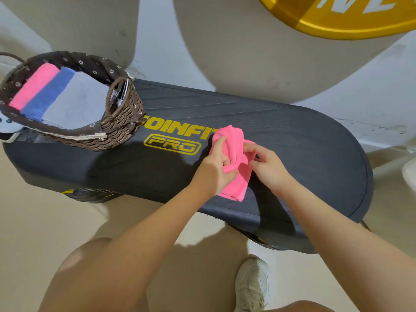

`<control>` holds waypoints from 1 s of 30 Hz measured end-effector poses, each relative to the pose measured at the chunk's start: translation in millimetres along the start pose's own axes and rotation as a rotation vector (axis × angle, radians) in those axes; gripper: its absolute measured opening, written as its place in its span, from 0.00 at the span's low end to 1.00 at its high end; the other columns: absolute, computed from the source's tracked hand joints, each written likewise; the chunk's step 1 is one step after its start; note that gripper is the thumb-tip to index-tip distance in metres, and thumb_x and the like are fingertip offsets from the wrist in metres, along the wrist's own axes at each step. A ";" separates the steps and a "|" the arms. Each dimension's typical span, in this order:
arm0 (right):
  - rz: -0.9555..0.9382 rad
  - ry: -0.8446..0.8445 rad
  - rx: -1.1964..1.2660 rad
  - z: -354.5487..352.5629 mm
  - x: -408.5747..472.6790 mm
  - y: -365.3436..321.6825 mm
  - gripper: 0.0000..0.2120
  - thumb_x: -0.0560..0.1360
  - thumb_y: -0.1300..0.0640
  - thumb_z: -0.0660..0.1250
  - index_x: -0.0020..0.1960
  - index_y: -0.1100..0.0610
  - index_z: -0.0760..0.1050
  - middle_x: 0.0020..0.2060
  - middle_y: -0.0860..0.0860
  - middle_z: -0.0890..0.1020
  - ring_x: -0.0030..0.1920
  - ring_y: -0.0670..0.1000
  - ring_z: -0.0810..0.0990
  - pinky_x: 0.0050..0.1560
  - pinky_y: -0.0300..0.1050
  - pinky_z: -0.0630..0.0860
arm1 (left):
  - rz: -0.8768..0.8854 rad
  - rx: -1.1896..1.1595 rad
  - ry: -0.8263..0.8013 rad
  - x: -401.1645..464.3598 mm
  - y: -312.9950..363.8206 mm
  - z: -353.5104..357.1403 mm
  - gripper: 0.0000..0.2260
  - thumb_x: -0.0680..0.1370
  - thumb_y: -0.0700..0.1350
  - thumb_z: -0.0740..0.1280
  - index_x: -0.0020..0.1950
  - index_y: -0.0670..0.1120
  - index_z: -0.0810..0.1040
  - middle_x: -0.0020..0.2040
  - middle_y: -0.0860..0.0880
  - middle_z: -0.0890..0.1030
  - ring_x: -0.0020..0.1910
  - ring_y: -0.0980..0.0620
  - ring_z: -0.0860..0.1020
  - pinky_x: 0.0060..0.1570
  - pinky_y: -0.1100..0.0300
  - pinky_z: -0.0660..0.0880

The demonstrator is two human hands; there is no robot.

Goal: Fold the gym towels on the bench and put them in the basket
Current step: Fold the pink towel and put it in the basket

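A pink towel (234,140), folded into a narrow strip, lies on the black bench (304,143) right of the yellow logo. My left hand (213,167) grips its left side with fingers curled into the fold. My right hand (266,163) pinches its right edge. A brown wicker basket (122,122) stands on the bench's left end. Inside it lie a folded pink towel (33,85), a blue towel (48,93) and a pale grey towel (78,104), side by side.
A large yellow weight plate (337,21) shows at the top right. Grey curved shapes rise behind the bench. My knees and a white shoe (252,287) are below, on a beige floor. A white object (409,174) sits at the right edge.
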State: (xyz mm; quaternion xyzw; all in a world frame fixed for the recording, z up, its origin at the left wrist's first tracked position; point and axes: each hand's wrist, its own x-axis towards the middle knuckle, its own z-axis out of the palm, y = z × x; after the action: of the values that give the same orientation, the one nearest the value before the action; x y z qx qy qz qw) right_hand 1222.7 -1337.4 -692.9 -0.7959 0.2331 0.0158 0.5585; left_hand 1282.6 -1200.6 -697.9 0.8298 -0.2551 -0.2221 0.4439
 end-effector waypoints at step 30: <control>-0.410 -0.277 -0.868 21.3 21.0 7.3 0.33 0.75 0.40 0.37 0.76 0.50 0.54 0.77 0.46 0.53 0.77 0.47 0.46 0.72 0.47 0.34 | 0.148 0.887 -0.032 -31.6 -23.6 36.8 0.35 0.71 0.63 0.54 0.63 0.37 0.75 0.62 0.37 0.77 0.66 0.41 0.72 0.70 0.48 0.60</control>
State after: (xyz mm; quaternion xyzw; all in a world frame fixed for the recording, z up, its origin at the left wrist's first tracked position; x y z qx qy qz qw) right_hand 1243.6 -1327.6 -713.3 -0.9748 -0.0324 0.1067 0.1931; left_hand 1241.7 -1192.7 -732.1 0.9158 -0.3911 -0.0720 0.0559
